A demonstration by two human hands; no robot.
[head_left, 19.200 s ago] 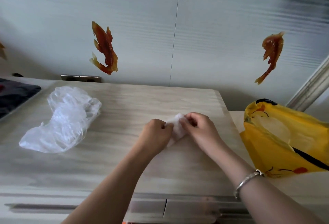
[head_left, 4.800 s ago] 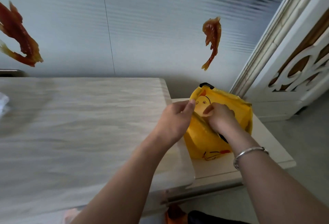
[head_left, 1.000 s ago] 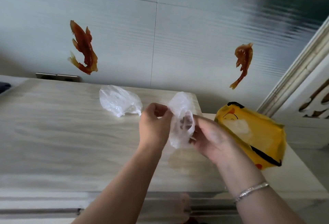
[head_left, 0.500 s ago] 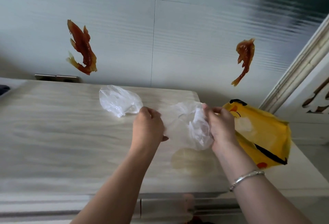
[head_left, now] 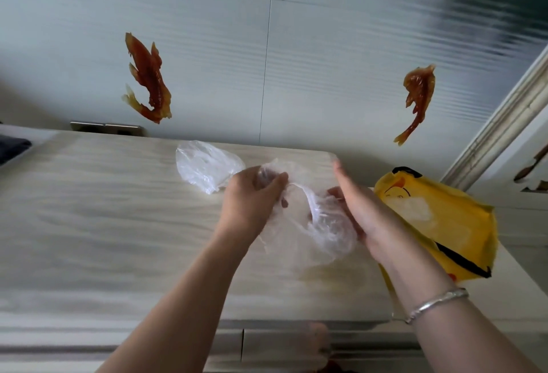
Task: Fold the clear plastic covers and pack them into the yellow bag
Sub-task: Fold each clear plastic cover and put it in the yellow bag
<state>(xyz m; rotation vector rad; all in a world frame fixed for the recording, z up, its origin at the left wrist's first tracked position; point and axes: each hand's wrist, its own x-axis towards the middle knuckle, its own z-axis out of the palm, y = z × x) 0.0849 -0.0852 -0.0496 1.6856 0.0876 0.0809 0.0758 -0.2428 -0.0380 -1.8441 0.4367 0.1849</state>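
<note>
We see a clear plastic cover [head_left: 308, 224] held just above the pale wooden tabletop [head_left: 103, 224], stretched between both hands. The left hand [head_left: 252, 203] bunches its upper edge in curled fingers; the right hand [head_left: 358, 209] pinches the other side with its thumb, fingers fairly straight. A second crumpled cover [head_left: 204, 169] lies behind the left hand. The yellow bag [head_left: 444, 224] lies just right of the right hand.

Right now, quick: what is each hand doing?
Left hand: grips the clear plastic cover.
Right hand: fingers straight, thumb pinches the same cover.
</note>
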